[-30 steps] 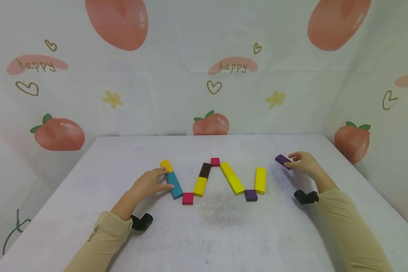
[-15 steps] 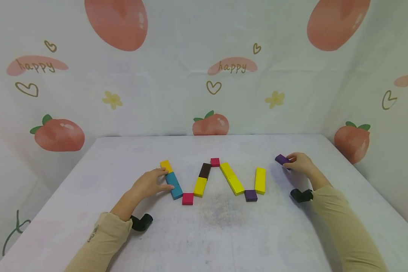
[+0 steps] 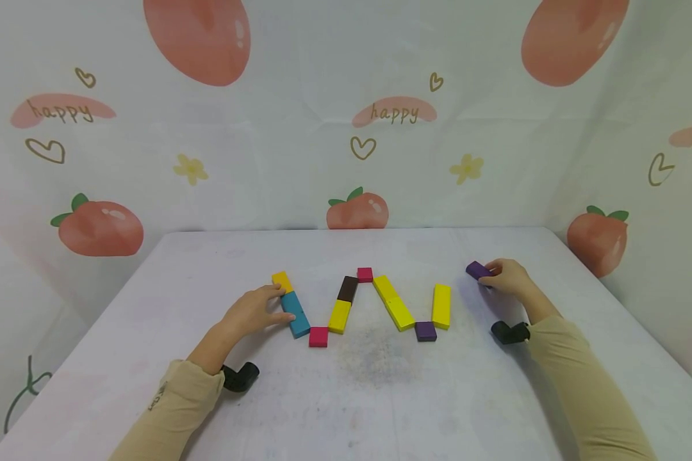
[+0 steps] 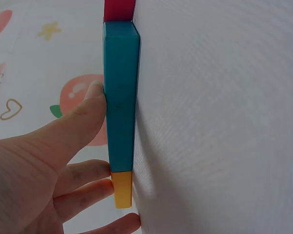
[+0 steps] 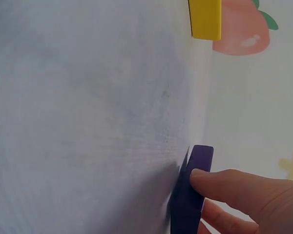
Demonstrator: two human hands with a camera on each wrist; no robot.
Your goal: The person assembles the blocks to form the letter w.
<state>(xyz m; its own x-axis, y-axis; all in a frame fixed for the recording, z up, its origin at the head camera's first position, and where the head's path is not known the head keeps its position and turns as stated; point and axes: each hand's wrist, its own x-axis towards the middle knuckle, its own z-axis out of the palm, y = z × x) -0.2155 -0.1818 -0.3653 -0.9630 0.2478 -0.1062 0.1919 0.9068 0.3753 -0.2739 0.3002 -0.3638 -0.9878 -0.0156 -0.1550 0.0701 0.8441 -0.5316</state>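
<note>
In the head view my left hand point(image 3: 255, 312) rests its thumb and fingers against the blue block point(image 3: 296, 315) and the orange block point(image 3: 282, 282), which lie end to end on the table. The left wrist view shows the thumb along the side of the blue block point(image 4: 121, 102), with fingertips at the orange block point(image 4: 122, 189). At the right, my right hand point(image 3: 510, 280) pinches a purple oblong block point(image 3: 477, 269) between thumb and fingers. Its thumb presses on the purple block's face point(image 5: 188, 204) in the right wrist view, close over the table.
A zigzag of blocks runs across the middle: a red block point(image 3: 318, 337), a yellow one point(image 3: 339, 317), a dark brown one point(image 3: 348, 289), another red one point(image 3: 365, 274), a long yellow piece point(image 3: 393, 303), a purple square point(image 3: 425, 331) and a yellow upright block point(image 3: 441, 306).
My right hand has shifted slightly left and its fingers have closed further onto the purple block, which has barely moved. The left hand stays where it was.
</note>
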